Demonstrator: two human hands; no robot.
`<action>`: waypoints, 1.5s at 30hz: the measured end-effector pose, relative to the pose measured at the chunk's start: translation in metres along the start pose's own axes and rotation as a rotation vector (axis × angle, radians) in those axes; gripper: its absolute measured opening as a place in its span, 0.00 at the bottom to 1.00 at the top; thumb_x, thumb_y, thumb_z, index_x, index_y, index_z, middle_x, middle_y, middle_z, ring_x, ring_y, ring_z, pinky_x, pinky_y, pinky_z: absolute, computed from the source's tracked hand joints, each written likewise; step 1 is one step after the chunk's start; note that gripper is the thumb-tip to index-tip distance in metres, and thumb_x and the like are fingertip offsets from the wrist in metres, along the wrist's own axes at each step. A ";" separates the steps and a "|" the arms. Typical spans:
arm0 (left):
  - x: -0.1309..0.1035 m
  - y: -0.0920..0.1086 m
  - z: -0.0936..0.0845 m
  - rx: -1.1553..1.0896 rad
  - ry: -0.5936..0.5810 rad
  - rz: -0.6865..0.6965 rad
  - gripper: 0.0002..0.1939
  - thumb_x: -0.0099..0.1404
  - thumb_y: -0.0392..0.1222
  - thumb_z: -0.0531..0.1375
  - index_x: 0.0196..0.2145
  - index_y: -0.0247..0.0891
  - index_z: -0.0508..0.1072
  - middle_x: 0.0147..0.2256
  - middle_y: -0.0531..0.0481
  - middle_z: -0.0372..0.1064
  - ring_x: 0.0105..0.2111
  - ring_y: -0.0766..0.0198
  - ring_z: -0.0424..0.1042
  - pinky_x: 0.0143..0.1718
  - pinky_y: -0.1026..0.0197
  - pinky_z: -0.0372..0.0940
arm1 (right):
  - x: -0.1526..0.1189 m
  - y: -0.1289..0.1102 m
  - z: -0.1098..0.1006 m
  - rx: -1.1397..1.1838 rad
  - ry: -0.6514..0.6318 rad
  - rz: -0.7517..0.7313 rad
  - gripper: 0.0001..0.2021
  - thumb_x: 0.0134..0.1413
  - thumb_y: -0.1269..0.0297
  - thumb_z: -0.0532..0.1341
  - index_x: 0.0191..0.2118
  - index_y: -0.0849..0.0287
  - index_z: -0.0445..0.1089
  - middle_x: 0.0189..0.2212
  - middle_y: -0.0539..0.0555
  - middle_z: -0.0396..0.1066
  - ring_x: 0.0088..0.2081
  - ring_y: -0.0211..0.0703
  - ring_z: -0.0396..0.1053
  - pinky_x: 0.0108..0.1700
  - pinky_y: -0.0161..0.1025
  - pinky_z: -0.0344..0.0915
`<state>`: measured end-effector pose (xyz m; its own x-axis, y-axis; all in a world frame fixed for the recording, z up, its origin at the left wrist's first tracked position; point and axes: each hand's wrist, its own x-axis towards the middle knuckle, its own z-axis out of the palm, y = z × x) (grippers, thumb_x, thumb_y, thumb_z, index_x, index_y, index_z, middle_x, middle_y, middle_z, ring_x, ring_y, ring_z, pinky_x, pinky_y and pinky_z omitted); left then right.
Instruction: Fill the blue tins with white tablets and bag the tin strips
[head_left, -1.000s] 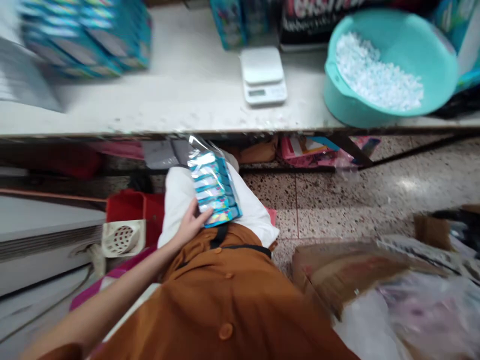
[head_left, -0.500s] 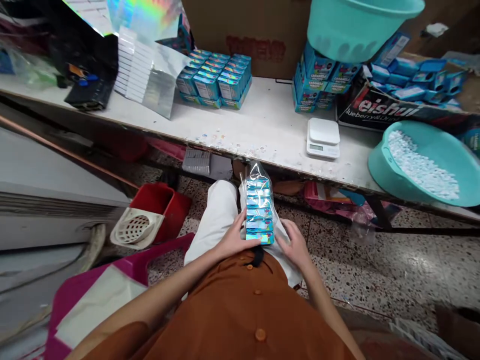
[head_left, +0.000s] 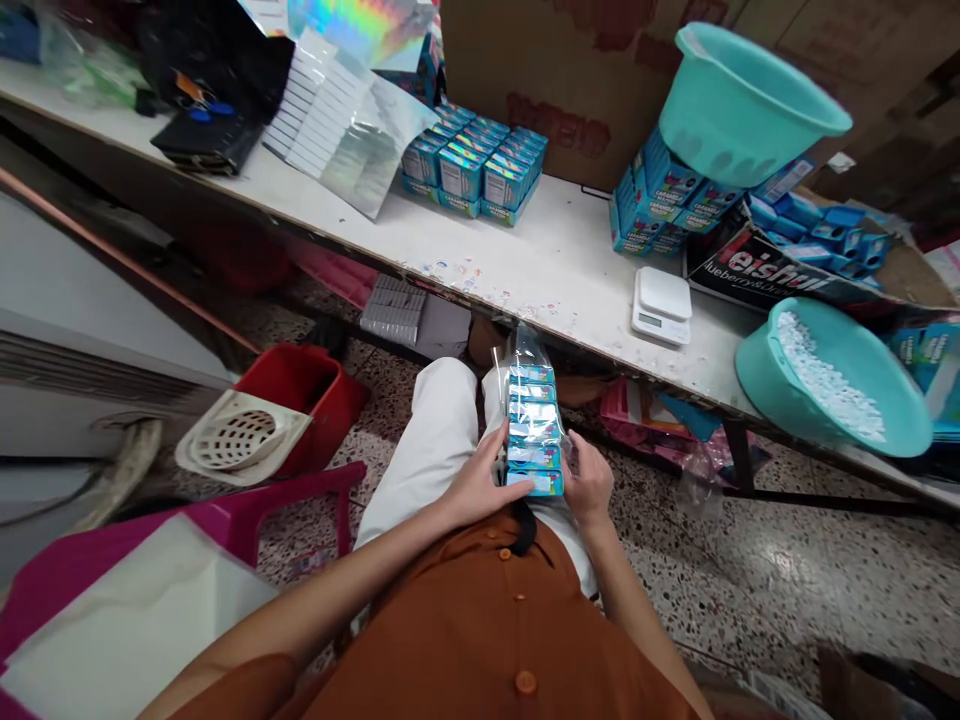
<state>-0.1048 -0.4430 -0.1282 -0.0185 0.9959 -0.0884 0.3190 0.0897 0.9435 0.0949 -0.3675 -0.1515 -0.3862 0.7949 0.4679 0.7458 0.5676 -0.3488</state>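
Note:
A clear plastic bag with a row of small blue candy boxes inside lies over my lap. The bag's far end reaches toward the table edge. My left hand holds the row from the left, thumb across the nearest box and fingers along the side. At the right side, my right hand is closed with its fingers curled against the bag's edge. Its fingertips are partly hidden.
On the white table stand stacked blue boxes, a small scale, an open carton and a turquoise basin of white pieces. A red bucket and pink chair are to my left.
My right hand has gone from loosely open beside the bag to closed against its right edge. The left hand keeps its hold. The camera view has turned slightly.

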 end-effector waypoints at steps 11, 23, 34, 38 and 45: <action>-0.011 0.006 0.005 0.036 0.160 0.027 0.34 0.62 0.48 0.57 0.62 0.41 0.51 0.60 0.40 0.53 0.60 0.53 0.56 0.59 0.50 0.56 | 0.008 0.000 -0.017 0.003 0.104 -0.153 0.07 0.53 0.71 0.59 0.39 0.60 0.69 0.32 0.55 0.74 0.35 0.41 0.71 0.40 0.38 0.67; 0.002 0.027 -0.001 0.343 0.181 -0.110 0.36 0.57 0.55 0.59 0.58 0.40 0.52 0.55 0.40 0.61 0.51 0.50 0.67 0.50 0.51 0.64 | 0.032 -0.008 -0.034 0.101 -0.011 -0.357 0.09 0.54 0.73 0.60 0.42 0.59 0.70 0.35 0.56 0.73 0.37 0.42 0.69 0.42 0.40 0.67; 0.006 0.032 -0.004 0.737 0.345 0.208 0.20 0.57 0.50 0.60 0.44 0.38 0.63 0.43 0.43 0.63 0.42 0.55 0.67 0.39 0.54 0.67 | 0.026 -0.027 -0.037 0.164 -0.046 -0.326 0.07 0.56 0.72 0.58 0.40 0.59 0.72 0.29 0.54 0.72 0.32 0.41 0.70 0.37 0.39 0.67; -0.002 0.037 -0.009 0.879 0.231 0.313 0.02 0.63 0.39 0.55 0.34 0.39 0.65 0.33 0.49 0.65 0.35 0.59 0.66 0.34 0.58 0.63 | 0.021 -0.029 -0.038 0.159 -0.015 -0.346 0.09 0.54 0.73 0.60 0.42 0.60 0.71 0.31 0.54 0.74 0.33 0.40 0.70 0.39 0.38 0.67; -0.002 0.033 -0.024 1.039 0.083 0.552 0.07 0.66 0.36 0.51 0.30 0.37 0.64 0.28 0.49 0.66 0.30 0.61 0.66 0.31 0.59 0.58 | 0.017 -0.031 -0.040 0.158 0.016 -0.368 0.11 0.53 0.74 0.61 0.43 0.59 0.71 0.34 0.54 0.75 0.36 0.40 0.71 0.41 0.37 0.67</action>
<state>-0.1168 -0.4423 -0.0895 0.3141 0.8982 0.3077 0.9209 -0.3670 0.1312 0.0866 -0.3801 -0.0997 -0.6028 0.5297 0.5967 0.4661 0.8408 -0.2754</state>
